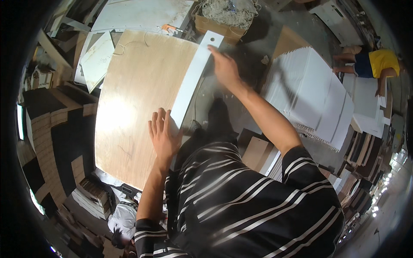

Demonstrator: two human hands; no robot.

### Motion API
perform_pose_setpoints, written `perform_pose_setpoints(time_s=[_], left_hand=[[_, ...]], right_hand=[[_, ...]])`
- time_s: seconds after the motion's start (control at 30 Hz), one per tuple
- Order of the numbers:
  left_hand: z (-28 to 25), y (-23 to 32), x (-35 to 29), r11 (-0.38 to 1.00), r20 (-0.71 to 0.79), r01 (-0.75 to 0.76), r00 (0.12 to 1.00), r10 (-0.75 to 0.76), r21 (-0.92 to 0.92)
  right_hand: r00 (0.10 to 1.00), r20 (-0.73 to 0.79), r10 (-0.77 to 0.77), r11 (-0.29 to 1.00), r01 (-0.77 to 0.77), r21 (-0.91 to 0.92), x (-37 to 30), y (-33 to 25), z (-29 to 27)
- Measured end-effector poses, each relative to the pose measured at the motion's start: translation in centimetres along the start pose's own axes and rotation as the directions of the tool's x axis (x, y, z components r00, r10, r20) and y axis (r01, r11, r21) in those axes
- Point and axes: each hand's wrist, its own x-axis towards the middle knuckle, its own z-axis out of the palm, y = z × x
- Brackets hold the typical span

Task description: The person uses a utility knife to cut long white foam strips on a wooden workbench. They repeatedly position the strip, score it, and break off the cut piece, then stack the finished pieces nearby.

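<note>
A long white strip (197,69) with a round hole near its far end lies along the right edge of a light wood-grain panel (142,77). My left hand (162,135) rests on the panel near the strip's close end, fingers stretched out and slightly apart. Toward the far end, my right hand (224,69) is at the strip's right edge with a fingertip on its top face. Its fingers look closed on that edge, though the underside of the grip is hidden.
Behind the panel are an orange-handled tool (170,28) and a cardboard box (219,31) of tangled pale strands. A stack of white sheets (301,86) stands at right. Dark and brown boards (56,133) are piled at left. One person (378,64) is far right, another (124,217) lower left.
</note>
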Motion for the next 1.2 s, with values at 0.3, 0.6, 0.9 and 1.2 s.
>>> perform_pose_setpoints(time_s=[0.3, 0.6, 0.9, 1.2], left_hand=[[0.1, -0.3, -0.5, 1.000, -0.047, -0.025, 0.999, 0.024, -0.016], [-1.7, -4.0, -9.4, 0.999, 0.026, 0.020, 0.999, -0.021, 0.032], [-0.9, -4.7, -9.9, 1.000, -0.035, -0.008, 0.999, 0.007, -0.015], [-1.1, -4.7, -9.9, 1.000, -0.029, -0.003, 1.000, 0.002, -0.019]], right_hand=[[0.902, 0.430, -0.026, 0.998, -0.001, 0.062, -7.0, -5.7, 0.2], [0.996, -0.087, -0.007, 0.999, 0.011, 0.043, -4.2, -4.0, 3.1], [0.881, 0.456, -0.125, 0.986, 0.060, 0.154, -22.7, -18.0, 6.1], [0.919, -0.331, 0.216, 0.948, -0.116, 0.296, -7.5, -1.4, 4.5]])
